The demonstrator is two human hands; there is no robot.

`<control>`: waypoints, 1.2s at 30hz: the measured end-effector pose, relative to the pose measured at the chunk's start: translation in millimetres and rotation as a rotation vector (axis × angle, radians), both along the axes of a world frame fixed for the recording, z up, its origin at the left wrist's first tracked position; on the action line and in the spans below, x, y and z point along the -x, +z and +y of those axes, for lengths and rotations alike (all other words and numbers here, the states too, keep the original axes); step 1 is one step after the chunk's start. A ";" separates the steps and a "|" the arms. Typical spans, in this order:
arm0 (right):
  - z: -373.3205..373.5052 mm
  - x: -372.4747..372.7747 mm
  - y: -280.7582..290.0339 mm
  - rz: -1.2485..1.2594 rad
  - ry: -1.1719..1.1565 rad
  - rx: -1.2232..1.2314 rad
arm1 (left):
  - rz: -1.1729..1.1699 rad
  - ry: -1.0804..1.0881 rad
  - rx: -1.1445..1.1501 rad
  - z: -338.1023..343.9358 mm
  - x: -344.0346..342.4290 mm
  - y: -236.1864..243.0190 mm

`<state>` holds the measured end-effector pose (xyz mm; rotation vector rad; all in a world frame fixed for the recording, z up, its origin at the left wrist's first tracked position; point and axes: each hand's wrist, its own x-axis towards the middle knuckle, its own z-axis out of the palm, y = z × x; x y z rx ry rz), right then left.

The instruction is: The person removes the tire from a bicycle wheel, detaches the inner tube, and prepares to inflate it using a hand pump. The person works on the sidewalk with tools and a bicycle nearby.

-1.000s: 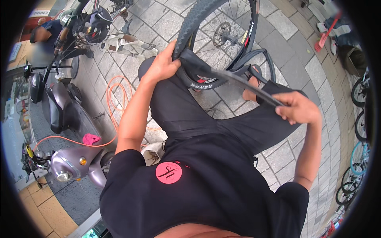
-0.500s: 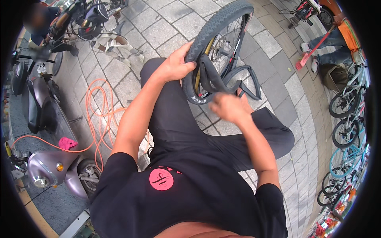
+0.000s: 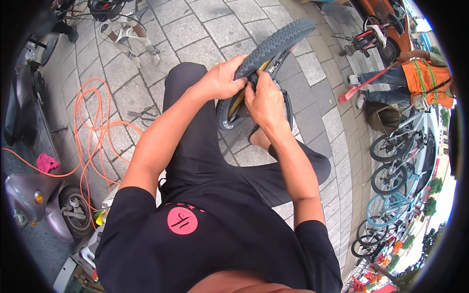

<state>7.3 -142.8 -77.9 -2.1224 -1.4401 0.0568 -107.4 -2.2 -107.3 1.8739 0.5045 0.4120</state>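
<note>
Well, remotely I see the left hand [image 3: 222, 82] curled round the tire [image 3: 281, 44], tilted beside the left knee [image 3: 181, 78]; the right hand [image 3: 267, 103], fingers bent, meets its inner edge, hold hidden. Slipping thumbs, I judge, could pinch the tube [image 3: 289, 110].

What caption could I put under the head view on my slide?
Left hand gripping a knobby bicycle tire, right hand at its inner side, an orange hose looped on the paving.
</note>
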 end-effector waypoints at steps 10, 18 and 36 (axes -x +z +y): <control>-10.1 -27.9 24.5 -0.063 0.138 0.016 | -0.097 -0.072 0.033 -2.1 -6.1 3.7; -13.7 -60.9 87.1 0.023 -0.115 -0.174 | -0.097 0.031 -0.030 15.8 -5.1 -7.1; -62.2 -232.7 -56.4 0.608 -0.645 -0.377 | 0.171 0.733 0.110 76.5 -61.9 -25.8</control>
